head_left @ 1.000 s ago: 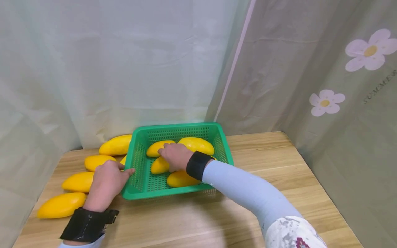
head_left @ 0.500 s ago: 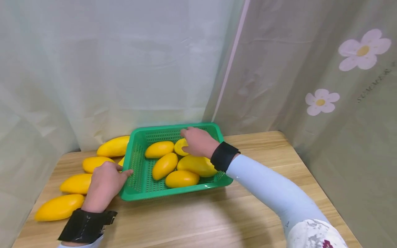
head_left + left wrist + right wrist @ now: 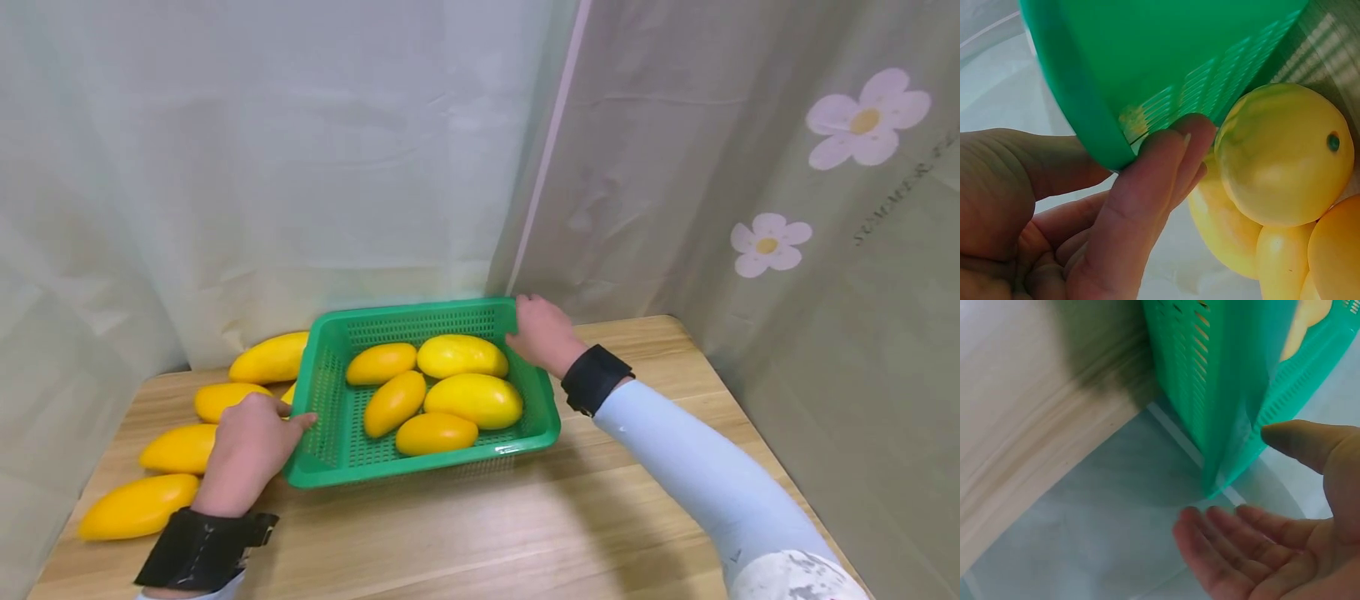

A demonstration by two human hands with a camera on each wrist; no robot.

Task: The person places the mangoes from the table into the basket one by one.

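A green plastic basket (image 3: 420, 464) holds several yellow mangoes (image 3: 474, 400), lying on its mesh bottom. My left hand (image 3: 251, 446) pinches the basket's left rim; in the left wrist view the thumb lies on one side of the wall and the fingers on the other. Close by those fingers is a mango (image 3: 1279, 153) outside the basket. At the basket's back right corner hovers my right hand (image 3: 546, 333). The right wrist view has its thumb and fingers (image 3: 1222, 550) spread either side of the rim, apart from it, holding nothing.
Several more mangoes (image 3: 138, 507) lie on the wooden table (image 3: 420, 542) left of the basket, partly behind my left hand. A pale curtain (image 3: 337, 167) hangs right behind the table, and flower-printed fabric (image 3: 840, 350) borders the right side.
My right hand has left the mangoes and moved right and back to the basket's far right corner, after handling those on the right. The left hand keeps its hold on the rim.
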